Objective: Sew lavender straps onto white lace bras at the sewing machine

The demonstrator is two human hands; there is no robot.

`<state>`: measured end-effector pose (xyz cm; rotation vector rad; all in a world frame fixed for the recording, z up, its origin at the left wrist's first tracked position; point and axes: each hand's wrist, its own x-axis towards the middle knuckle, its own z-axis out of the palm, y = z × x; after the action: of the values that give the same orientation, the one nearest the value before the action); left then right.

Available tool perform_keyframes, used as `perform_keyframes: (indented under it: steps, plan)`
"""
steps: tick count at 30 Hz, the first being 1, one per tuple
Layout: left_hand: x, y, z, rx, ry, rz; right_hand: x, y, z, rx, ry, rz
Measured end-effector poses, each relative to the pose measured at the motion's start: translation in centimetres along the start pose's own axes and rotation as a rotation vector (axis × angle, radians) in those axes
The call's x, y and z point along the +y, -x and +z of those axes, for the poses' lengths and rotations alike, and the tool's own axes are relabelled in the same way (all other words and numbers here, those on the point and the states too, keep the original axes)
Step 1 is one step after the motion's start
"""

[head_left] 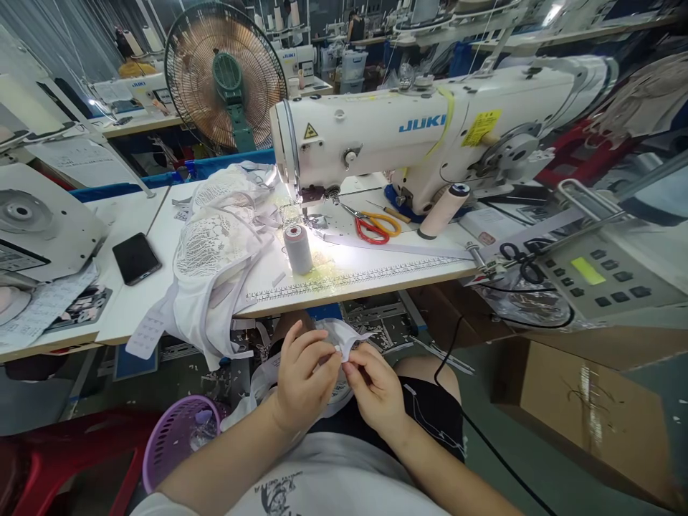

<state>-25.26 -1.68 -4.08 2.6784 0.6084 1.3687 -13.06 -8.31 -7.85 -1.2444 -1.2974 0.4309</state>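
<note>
Over my lap, below the table edge, both hands pinch a small white fabric piece [344,337]. My left hand [304,376] has its fingers closed on the fabric's left side. My right hand [376,387] grips its lower right edge between thumb and fingers. More white fabric hangs under the hands onto my lap. A white Juki sewing machine [408,132] stands on the table ahead. A pile of white lace garments [220,251] lies left of its needle and droops over the table front.
A grey thread spool [298,249], red and yellow scissors [376,226] and a beige thread cone [443,210] sit on the table. A black phone [136,258] lies at left. A purple basket [180,437] stands by my left knee. A control panel [602,276], cardboard box [585,416] and fan [226,79] surround.
</note>
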Motion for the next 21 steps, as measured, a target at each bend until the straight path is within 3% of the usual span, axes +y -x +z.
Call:
perform_keyframes:
  steps: [21]
  plan:
    - [0.41,0.62,0.06,0.034,0.017,0.005,0.19,0.26,0.38,0.006,-0.04,-0.017]
